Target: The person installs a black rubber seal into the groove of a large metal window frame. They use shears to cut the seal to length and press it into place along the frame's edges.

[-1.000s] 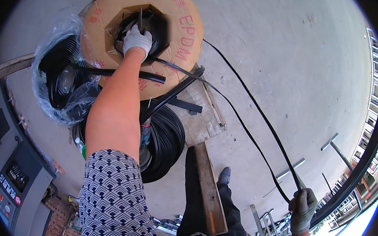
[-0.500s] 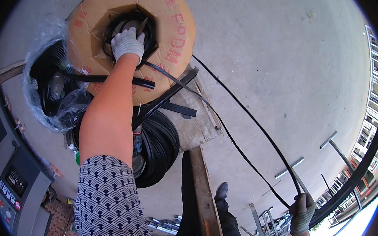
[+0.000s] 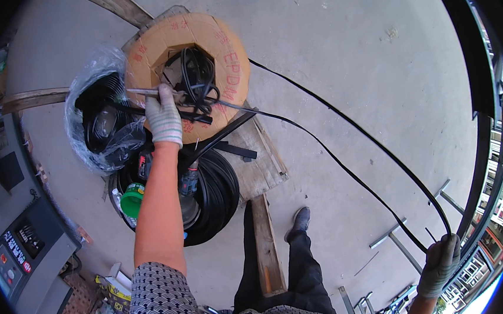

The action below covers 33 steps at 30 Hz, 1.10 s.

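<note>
My left hand (image 3: 164,116), in a pale knitted glove, is closed on a pointed metal tool (image 3: 140,91) at the left side of the cardboard reel (image 3: 227,35). The tool's exact kind is unclear. Loops of thin black strip (image 3: 187,73) rise out of the reel's open centre, beside that hand. At the lower right my right hand (image 3: 440,265), also gloved, grips a long black rubber strip (image 3: 432,200). The strip bends there, and two lengths run back to the reel. A short black profile piece (image 3: 201,119) lies across the reel's near edge.
A plastic-wrapped black coil (image 3: 104,118) sits left of the reel. Nearer are another large black coil (image 3: 215,189), a green container (image 3: 132,200) and a power tool (image 3: 188,182). A wooden beam (image 3: 267,244) extends between my legs. A grey machine (image 3: 32,227) stands at left.
My left hand has come out of the reel's centre toward me, holding the pointed tool, and strip loops have risen out. My right hand has moved farther right with the strip.
</note>
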Each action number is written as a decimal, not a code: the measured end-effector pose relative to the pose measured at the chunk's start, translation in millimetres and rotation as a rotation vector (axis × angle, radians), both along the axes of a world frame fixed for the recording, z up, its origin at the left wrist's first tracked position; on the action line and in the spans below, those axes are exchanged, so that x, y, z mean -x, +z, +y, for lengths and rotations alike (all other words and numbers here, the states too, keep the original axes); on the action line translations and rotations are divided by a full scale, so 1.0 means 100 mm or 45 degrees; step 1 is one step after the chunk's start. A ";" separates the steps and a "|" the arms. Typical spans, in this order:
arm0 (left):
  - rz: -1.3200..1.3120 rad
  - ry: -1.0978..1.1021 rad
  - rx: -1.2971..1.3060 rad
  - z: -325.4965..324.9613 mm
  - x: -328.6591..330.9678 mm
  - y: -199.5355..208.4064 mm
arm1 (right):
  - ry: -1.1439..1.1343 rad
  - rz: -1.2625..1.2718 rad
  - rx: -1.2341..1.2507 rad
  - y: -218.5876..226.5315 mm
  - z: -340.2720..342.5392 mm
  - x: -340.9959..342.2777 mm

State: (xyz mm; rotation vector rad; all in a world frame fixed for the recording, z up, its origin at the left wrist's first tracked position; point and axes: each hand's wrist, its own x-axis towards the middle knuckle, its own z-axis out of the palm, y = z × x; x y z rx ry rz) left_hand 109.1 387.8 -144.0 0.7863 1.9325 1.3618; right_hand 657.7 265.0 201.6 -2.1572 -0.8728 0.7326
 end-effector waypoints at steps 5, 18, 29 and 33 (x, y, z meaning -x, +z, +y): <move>-0.736 0.131 -0.044 -0.63 -1.09 0.80 | 0.211 0.023 -0.001 0.46 -0.11 -0.03; -1.411 -0.585 0.567 -1.60 -4.25 2.24 | 0.762 0.217 0.376 0.90 -1.16 -0.90; -0.813 -0.547 0.667 -1.91 -5.07 2.36 | 0.675 -0.011 0.434 0.94 -2.25 -2.47; -0.623 -0.612 0.630 -2.03 -5.20 2.25 | 0.680 -0.093 0.459 0.85 -2.48 -2.71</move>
